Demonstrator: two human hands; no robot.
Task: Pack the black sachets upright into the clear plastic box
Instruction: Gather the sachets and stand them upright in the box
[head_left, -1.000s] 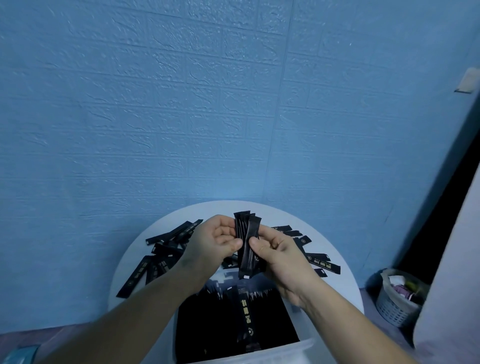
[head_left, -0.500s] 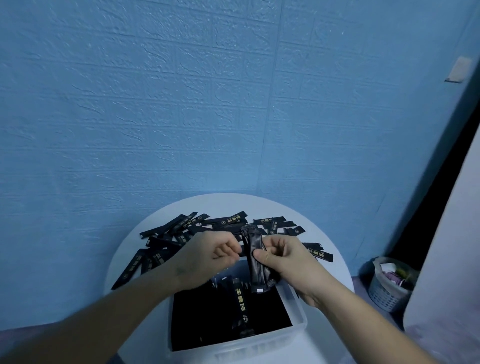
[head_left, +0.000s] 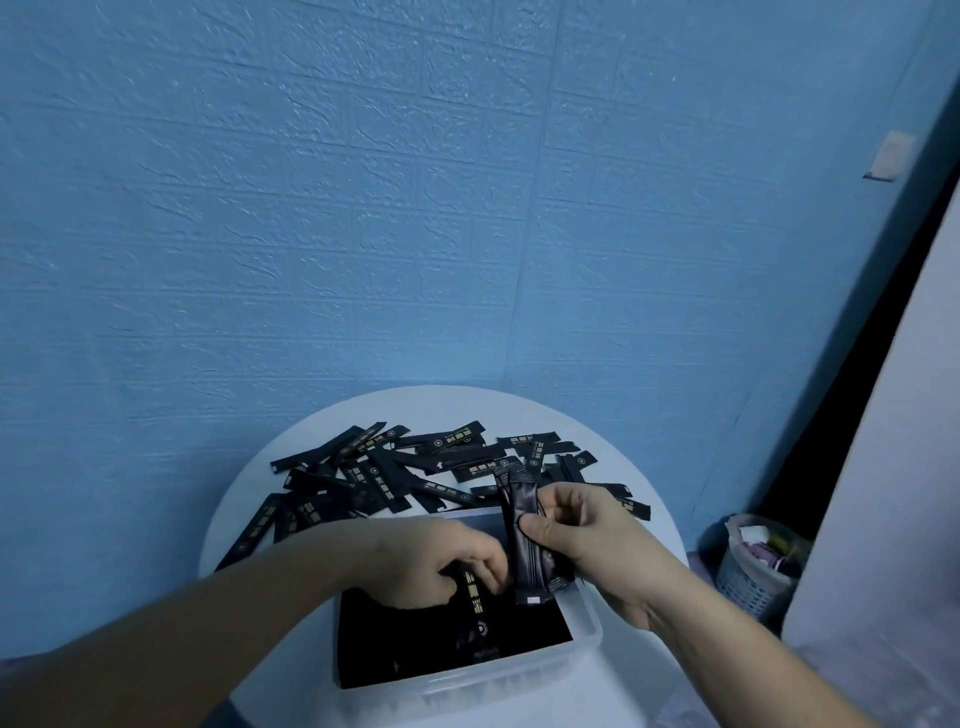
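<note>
A clear plastic box (head_left: 582, 647) stands at the near side of a round white table (head_left: 524, 410), dark with black sachets packed inside. My right hand (head_left: 582, 530) grips a small upright bundle of black sachets (head_left: 524, 545) over the box's far right corner. My left hand (head_left: 441, 564) reaches down into the box, its fingers curled around one sachet with gold print (head_left: 475, 603). A loose pile of black sachets (head_left: 415, 473) lies on the table beyond the box.
A blue textured wall stands right behind the table. On the floor to the right sits a small woven basket (head_left: 753, 571) with odds and ends, next to a pale vertical panel (head_left: 883, 467) and a dark gap.
My left hand let go of the bundle and dropped into the box onto a gold-printed sachet. My right hand lowered the bundle to the box's far right corner. The view tilted down.
</note>
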